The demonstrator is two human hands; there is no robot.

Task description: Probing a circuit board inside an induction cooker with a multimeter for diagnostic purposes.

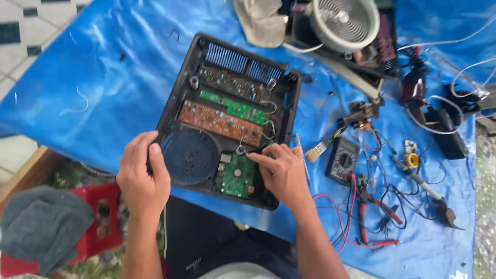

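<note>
A black casing held green circuit boards and a brown board on a shiny blue tarp; red-handled pliers lay lower right, white-and-dark checked tiles upper left.
</note>
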